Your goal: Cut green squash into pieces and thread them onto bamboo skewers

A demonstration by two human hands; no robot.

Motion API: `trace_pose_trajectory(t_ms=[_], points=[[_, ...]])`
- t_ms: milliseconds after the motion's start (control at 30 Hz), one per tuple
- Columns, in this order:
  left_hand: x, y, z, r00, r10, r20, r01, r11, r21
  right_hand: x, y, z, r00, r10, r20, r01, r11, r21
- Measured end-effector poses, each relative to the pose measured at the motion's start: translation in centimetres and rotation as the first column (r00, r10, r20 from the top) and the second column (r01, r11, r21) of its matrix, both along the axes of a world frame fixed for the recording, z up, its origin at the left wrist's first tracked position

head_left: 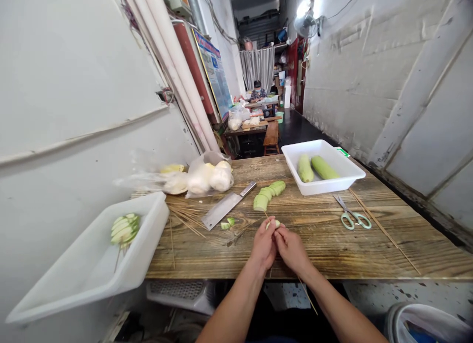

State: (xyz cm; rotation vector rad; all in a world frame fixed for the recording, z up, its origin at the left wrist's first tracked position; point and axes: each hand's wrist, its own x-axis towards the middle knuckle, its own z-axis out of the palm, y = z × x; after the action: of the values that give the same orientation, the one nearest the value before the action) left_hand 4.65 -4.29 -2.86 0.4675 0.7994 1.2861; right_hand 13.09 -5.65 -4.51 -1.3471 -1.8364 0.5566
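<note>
A pale green slice (272, 224) was pinched between the left hand (264, 242) and right hand (291, 249) (fingertips partly hidden).

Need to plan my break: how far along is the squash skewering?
The skewered slices in the left tub look done. The left hand and right hand hold a piece by a stick. Apparently remaining: loose cut slices on the table, two whole squashes in the right tub.

Has pale walls (351, 82) beside the wooden table (318, 242); beyond it, shows a bench (271, 134), dark floor (301, 129) and grey curtain (257, 65).
</note>
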Motion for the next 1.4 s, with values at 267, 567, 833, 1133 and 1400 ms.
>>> trace_pose_trajectory(t_ms=[267, 567, 833, 1133, 1400], points=[[0.5, 0.3, -0.3, 0.999, 0.027, 0.034, -0.027, 1.000, 0.009, -0.5, 0.0, -0.6, 0.992, -0.036, -0.121, 0.035, 0.999, -0.014], [-5.7, 3.7, 0.7, 0.993, 0.104, 0.056, -0.106, 0.994, 0.033, 0.5, -3.4, 0.7, 0.983, 0.074, -0.165, -0.088, 0.993, -0.075], [-5.6, 2.3, 2.0, 0.985, 0.016, 0.172, -0.018, 1.000, 0.014, -0.1, -3.2, 1.4, 0.981, 0.141, -0.134, -0.154, 0.984, -0.093], [-5.4, 2.2, 2.6, 0.983, 0.009, 0.185, -0.008, 1.000, -0.005, 0.0, -3.7, 1.6, 0.982, 0.130, -0.138, -0.146, 0.983, -0.111], [-5.3, 2.1, 2.6, 0.985, -0.002, 0.172, 0.002, 1.000, 0.000, 0.0, -3.5, 1.5, 0.983, 0.119, -0.139, -0.137, 0.983, -0.125]])
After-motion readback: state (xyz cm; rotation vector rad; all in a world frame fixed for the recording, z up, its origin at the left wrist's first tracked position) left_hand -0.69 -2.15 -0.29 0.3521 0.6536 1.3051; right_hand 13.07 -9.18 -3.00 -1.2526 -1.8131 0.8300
